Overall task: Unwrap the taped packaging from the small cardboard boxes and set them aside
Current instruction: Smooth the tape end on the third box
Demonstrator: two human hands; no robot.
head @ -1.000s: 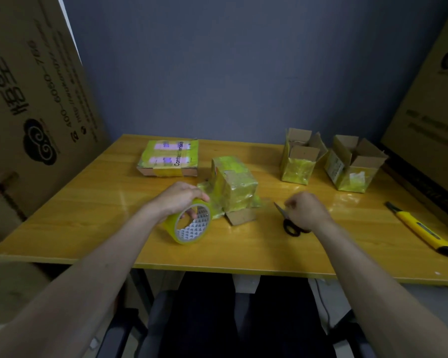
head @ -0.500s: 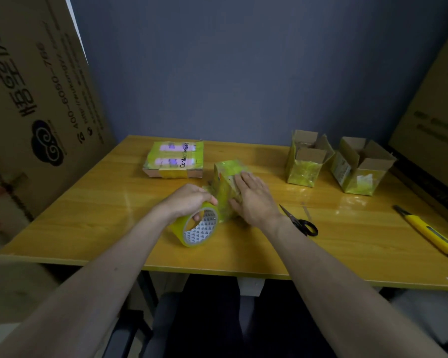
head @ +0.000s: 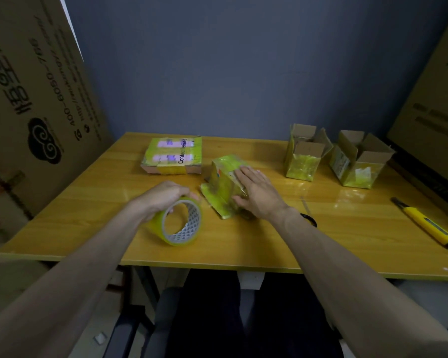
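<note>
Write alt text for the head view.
A right hand lies flat on a taped box on a wooden table; the left hand grips a tape roll. Two opened boxes stand behind.

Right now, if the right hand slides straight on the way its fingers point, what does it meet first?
The right hand lies flat on the taped box, fingers pointing up-left. Past that box, the flat taped package probably comes first, though depth is unclear.
</note>
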